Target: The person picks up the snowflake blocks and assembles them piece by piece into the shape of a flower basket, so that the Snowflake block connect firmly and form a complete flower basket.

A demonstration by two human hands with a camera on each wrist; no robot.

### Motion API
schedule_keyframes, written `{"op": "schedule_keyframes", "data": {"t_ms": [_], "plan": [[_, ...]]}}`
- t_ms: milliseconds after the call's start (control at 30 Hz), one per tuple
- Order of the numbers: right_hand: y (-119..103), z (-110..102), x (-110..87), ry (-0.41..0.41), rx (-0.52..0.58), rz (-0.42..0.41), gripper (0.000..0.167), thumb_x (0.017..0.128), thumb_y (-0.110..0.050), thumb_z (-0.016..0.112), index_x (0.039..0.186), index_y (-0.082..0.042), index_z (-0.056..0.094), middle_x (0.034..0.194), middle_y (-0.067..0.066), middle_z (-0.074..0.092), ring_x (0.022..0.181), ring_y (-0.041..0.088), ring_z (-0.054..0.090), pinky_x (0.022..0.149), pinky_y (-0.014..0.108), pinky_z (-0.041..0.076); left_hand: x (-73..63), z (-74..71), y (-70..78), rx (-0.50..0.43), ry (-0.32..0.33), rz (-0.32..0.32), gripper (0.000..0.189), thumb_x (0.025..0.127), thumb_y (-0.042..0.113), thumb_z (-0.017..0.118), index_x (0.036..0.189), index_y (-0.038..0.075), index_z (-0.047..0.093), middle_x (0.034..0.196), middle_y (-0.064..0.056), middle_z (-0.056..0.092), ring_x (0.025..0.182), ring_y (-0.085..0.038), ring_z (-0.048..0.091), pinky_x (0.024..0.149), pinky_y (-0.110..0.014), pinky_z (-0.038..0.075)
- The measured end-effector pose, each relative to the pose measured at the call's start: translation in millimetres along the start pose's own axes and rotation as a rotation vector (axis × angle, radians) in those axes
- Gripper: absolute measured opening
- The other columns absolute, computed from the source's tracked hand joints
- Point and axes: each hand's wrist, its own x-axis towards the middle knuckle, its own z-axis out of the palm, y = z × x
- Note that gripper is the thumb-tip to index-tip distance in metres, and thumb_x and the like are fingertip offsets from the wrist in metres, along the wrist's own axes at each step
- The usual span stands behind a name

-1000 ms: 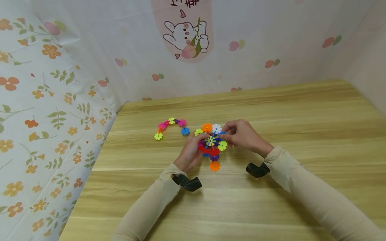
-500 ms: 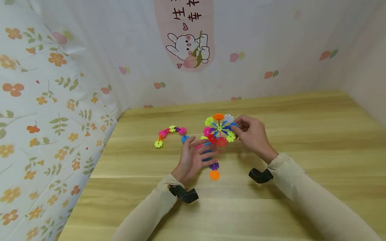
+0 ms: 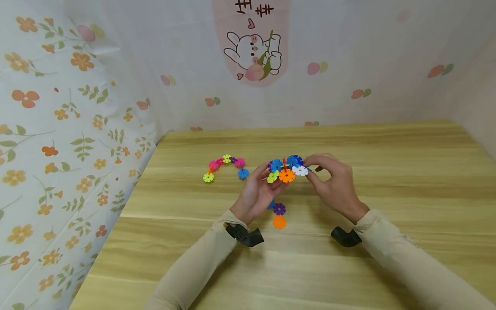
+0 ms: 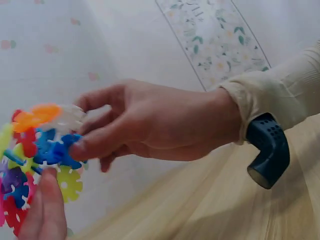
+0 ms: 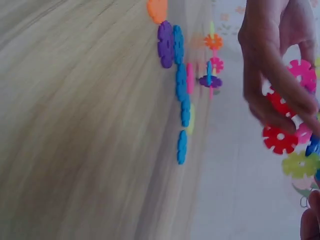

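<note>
A round wheel of joined plastic snowflake discs [image 3: 286, 175], in orange, white, blue, yellow-green and other colours, is held above the table between both hands. My right hand [image 3: 335, 183] pinches a blue disc [image 4: 62, 151] at the wheel's right edge between thumb and fingers. On the other side, my left hand [image 3: 255, 193] holds the wheel from the left and below, its palm turned up. In the right wrist view, its fingers lie over red discs [image 5: 280, 140] and a pink one [image 5: 301, 75]. Parts of those fingers are hidden behind the wheel in the head view.
Below the wheel on the wooden table [image 3: 193, 258] lie more joined discs, with a purple disc [image 3: 279, 209] and an orange disc [image 3: 279, 222] at the near end. A curved chain of discs [image 3: 226, 159] is at the left. Patterned cloth [image 3: 329, 86] rises behind.
The wheel has been lifted off the lower discs and tilted, so its orange and white discs now face the near side. My left hand let go, opened, then took hold again from below.
</note>
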Motion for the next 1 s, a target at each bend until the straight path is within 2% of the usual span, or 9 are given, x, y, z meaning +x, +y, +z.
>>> {"op": "schedule_keyframes", "data": {"t_ms": [67,133,233,367,467,567,667,800,1000], "plan": [[1,-2,-1.4,-0.002,-0.009,-0.024,0.023,0.078,0.013,0.075,0.096,-0.002,0.074,0.102,0.012,0.076,0.096,0.018,0.064,0.078,0.012,0.049,-0.3,0.2,0.9,-0.004,0.024,0.032,0.026,0.107,0.031,0.041,0.105,0.016,0.062,0.109,0.000,0.062,0.097,-0.012,0.063,0.089,-0.024,0.056],[4,-4,-3.1,0.000,-0.015,-0.035,0.026,0.076,0.015,0.076,0.096,-0.002,0.074,0.101,0.012,0.076,0.094,0.014,0.063,0.076,0.011,0.047,-0.4,0.4,1.2,-0.006,0.027,0.055,0.020,0.107,0.027,0.042,0.104,0.016,0.059,0.108,0.002,0.060,0.096,-0.011,0.061,0.087,-0.023,0.054],[8,-5,-5.8,0.000,-0.028,-0.045,0.029,0.074,0.017,0.077,0.095,-0.003,0.075,0.099,0.012,0.075,0.091,0.011,0.061,0.073,0.009,0.045,-0.5,0.3,-0.1,0.001,0.030,0.051,0.015,0.106,0.026,0.043,0.104,0.017,0.055,0.108,0.003,0.057,0.096,-0.009,0.058,0.085,-0.021,0.052],[13,-4,-8.8,-0.023,-0.043,-0.085,0.031,0.071,0.018,0.078,0.090,-0.005,0.076,0.096,0.010,0.073,0.083,0.014,0.061,0.068,0.009,0.045,0.0,-0.8,-3.7,0.032,0.030,0.050,0.014,0.105,0.025,0.045,0.102,0.018,0.057,0.108,0.004,0.054,0.094,-0.006,0.056,0.086,-0.020,0.048],[16,-3,-9.8,-0.053,-0.050,-0.133,0.031,0.069,0.019,0.078,0.088,-0.006,0.075,0.095,0.009,0.072,0.076,0.017,0.060,0.064,0.010,0.043,0.2,-3.0,-6.6,0.064,0.007,0.051,0.014,0.105,0.019,0.046,0.103,0.016,0.059,0.110,0.003,0.058,0.096,-0.006,0.060,0.088,-0.018,0.051],[19,-1,-9.5,-0.100,-0.056,-0.154,0.032,0.070,0.019,0.078,0.089,-0.006,0.075,0.095,0.009,0.071,0.073,0.015,0.059,0.061,0.011,0.044,-1.3,-5.8,-8.3,0.093,0.005,0.051,0.012,0.104,0.011,0.047,0.109,0.013,0.057,0.111,0.002,0.061,0.099,-0.007,0.064,0.087,-0.018,0.056],[20,1,-9.7,-0.161,-0.066,-0.138,0.032,0.071,0.017,0.078,0.091,-0.007,0.073,0.094,0.006,0.071,0.069,0.012,0.059,0.058,0.013,0.046,-3.1,-9.4,-8.8,0.115,0.030,0.060,0.015,0.102,0.005,0.049,0.116,0.010,0.054,0.112,0.001,0.062,0.099,-0.007,0.065,0.087,-0.020,0.057],[21,2,-10.7,-0.242,-0.097,-0.109,0.031,0.072,0.012,0.081,0.095,-0.007,0.072,0.092,0.005,0.072,0.067,0.010,0.060,0.056,0.022,0.052,-4.7,-14.1,-7.8,0.183,0.046,0.078,0.022,0.100,0.003,0.053,0.121,0.007,0.052,0.111,0.001,0.063,0.099,-0.008,0.065,0.086,-0.020,0.058],[29,0,-2.7,-0.394,-0.127,-0.061,0.026,0.078,0.002,0.082,0.100,-0.007,0.071,0.091,0.005,0.073,0.071,0.011,0.064,0.061,0.028,0.056,-8.6,-21.2,-4.6,0.293,0.065,0.104,0.042,0.098,0.000,0.057,0.138,0.003,0.048,0.118,-0.002,0.063,0.103,-0.009,0.064,0.089,-0.019,0.056]]}}
